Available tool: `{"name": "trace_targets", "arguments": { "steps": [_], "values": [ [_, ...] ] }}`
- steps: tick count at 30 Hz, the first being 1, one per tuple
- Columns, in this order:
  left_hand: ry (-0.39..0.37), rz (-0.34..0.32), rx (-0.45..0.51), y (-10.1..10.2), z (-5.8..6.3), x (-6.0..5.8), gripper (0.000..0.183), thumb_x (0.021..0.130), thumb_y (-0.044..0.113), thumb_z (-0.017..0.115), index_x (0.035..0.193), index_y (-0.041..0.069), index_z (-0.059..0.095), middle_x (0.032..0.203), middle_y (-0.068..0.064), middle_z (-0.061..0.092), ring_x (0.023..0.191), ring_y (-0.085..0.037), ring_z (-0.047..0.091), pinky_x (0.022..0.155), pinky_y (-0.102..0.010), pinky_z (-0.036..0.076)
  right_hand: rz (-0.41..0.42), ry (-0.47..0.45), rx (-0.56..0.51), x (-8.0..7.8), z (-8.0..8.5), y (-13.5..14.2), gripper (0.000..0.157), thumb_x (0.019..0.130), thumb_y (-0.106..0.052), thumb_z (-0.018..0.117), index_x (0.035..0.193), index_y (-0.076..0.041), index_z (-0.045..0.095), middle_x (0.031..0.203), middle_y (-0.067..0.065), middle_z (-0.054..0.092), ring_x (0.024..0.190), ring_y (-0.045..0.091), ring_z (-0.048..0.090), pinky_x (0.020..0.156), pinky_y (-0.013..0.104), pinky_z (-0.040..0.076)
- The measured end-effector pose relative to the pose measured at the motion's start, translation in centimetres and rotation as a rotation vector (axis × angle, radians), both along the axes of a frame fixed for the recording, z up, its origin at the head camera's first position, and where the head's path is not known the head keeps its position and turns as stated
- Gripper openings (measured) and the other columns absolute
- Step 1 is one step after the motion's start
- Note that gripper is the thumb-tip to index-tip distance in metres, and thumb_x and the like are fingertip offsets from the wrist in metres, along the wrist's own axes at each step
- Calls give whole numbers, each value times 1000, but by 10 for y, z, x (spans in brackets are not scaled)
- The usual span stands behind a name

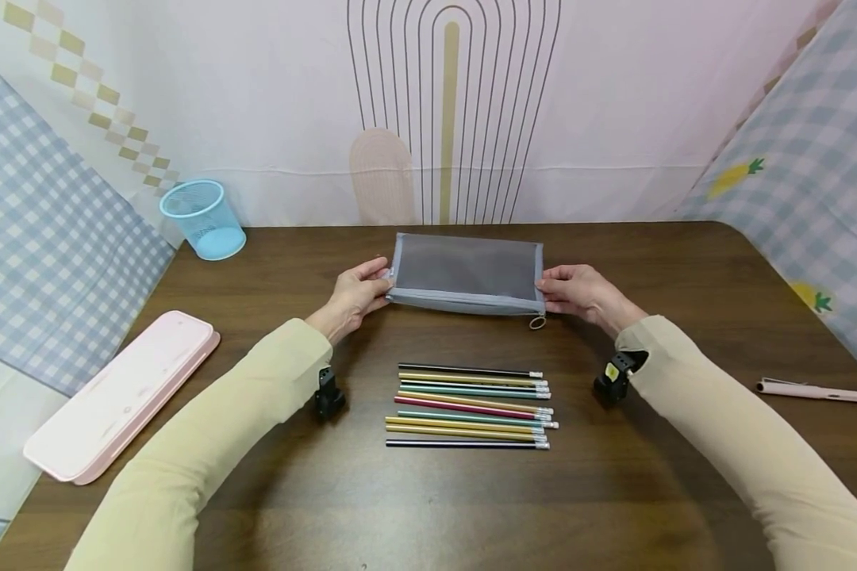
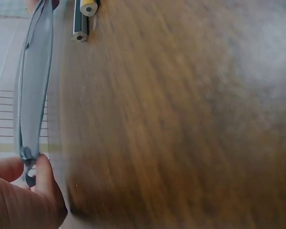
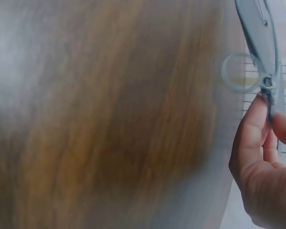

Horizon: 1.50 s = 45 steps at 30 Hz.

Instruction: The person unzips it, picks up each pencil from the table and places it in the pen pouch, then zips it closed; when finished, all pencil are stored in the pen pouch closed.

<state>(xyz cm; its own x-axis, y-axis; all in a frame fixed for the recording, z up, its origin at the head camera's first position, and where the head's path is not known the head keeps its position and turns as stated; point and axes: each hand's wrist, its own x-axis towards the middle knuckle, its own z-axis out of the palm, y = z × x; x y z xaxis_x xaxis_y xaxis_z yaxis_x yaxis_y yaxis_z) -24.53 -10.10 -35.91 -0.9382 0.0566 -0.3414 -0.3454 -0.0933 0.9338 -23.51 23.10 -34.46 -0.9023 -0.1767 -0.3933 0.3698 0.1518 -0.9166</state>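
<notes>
The grey zip pouch (image 1: 467, 270) is held stretched between the two hands over the far part of the worktop (image 1: 471, 507); whether its underside touches the wood cannot be told. Its left end is pinched between the thumb and fingers of the left hand (image 1: 355, 295), and its right end is pinched in the same way by the right hand (image 1: 587, 295). The zip is turned toward the body, and a zip ring (image 1: 538, 323) is seen hanging just beside the right hand's fingertips.

Nearer the body than both hands, a row of pencils (image 1: 471, 408) is laid crosswise between the forearms, with the eraser ends pointed to the right hand's side. To the left of the left hand, a pink case (image 1: 121, 396) is placed slantwise; farther off on that side, a blue mesh cup (image 1: 217, 230) is set near the worktop's back edge. Well to the right of the right hand, a pale pink pen (image 1: 821, 391) is laid.
</notes>
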Motion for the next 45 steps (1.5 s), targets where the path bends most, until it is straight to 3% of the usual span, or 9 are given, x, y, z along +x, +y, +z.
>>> {"name": "trace_targets", "arguments": {
  "steps": [5, 9, 12, 17, 20, 27, 36, 40, 45],
  "values": [
    [44, 69, -29, 2, 1, 1, 50, 92, -3, 52, 141, 4, 42, 136, -15, 45, 102, -13, 52, 103, -35, 43, -9, 5, -21, 2, 1, -2, 3, 96, -3, 49, 96, -6, 49, 69, -6, 58, 62, 3, 56, 58, 14, 52],
    [67, 104, -7, 10, 3, 6, 41, 92, -3, 53, 133, -1, 49, 107, -6, 53, 85, -9, 54, 87, -25, 53, -19, -5, -29, 3, 2, -1, 4, 97, -5, 47, 100, -3, 46, 69, -6, 58, 62, 3, 56, 58, 13, 51],
    [9, -3, 68, 20, 5, 14, 38, 93, -1, 54, 130, -4, 49, 91, -1, 56, 78, -9, 58, 72, -18, 55, -35, -15, -60, 4, 2, 1, 2, 97, -5, 47, 99, -3, 47, 71, -5, 58, 63, 4, 56, 59, 13, 51],
    [-161, -308, 118, 41, 2, 26, 38, 97, 4, 48, 133, -8, 44, 84, -3, 64, 72, -9, 64, 68, -18, 55, -79, -58, -167, 7, 2, 0, 4, 96, -3, 48, 94, -6, 49, 75, -2, 57, 61, 6, 57, 59, 14, 52],
    [-226, -365, 123, 53, -2, 28, 39, 99, 8, 46, 134, -9, 42, 91, -9, 65, 71, -11, 65, 67, -18, 55, -92, -91, -233, 7, 2, -3, 3, 96, -3, 48, 96, -7, 48, 76, -1, 56, 62, 6, 57, 60, 14, 52],
    [-234, -201, 221, 70, -5, 22, 32, 99, 12, 46, 127, -5, 47, 132, -24, 51, 82, -14, 65, 68, -17, 55, -133, -158, -348, 9, 3, -12, 12, 96, -3, 47, 88, -8, 54, 73, 1, 55, 63, 6, 55, 59, 14, 50],
    [-137, -52, 285, 78, -1, 19, 17, 95, -5, 47, 109, 1, 52, 81, -8, 63, 69, -10, 65, 64, -16, 55, -108, -148, -311, 12, 2, -16, 4, 97, -6, 49, 101, -6, 47, 73, 1, 59, 64, 6, 59, 62, 14, 53],
    [-115, -52, 279, 78, 1, 20, 24, 94, -6, 47, 117, 0, 50, 80, -7, 63, 70, -11, 65, 65, -16, 55, -122, -51, -208, 16, 2, -16, 16, 95, -10, 53, 107, -5, 44, 74, -1, 61, 66, 6, 61, 64, 16, 54],
    [-105, -64, 276, 79, 0, 20, 24, 95, -6, 47, 117, -1, 50, 81, -8, 62, 72, -11, 65, 66, -16, 55, -161, 230, 82, 19, 3, -24, 29, 93, -13, 59, 115, 2, 49, 79, -8, 56, 68, 3, 57, 64, 17, 53]
  ]
}}
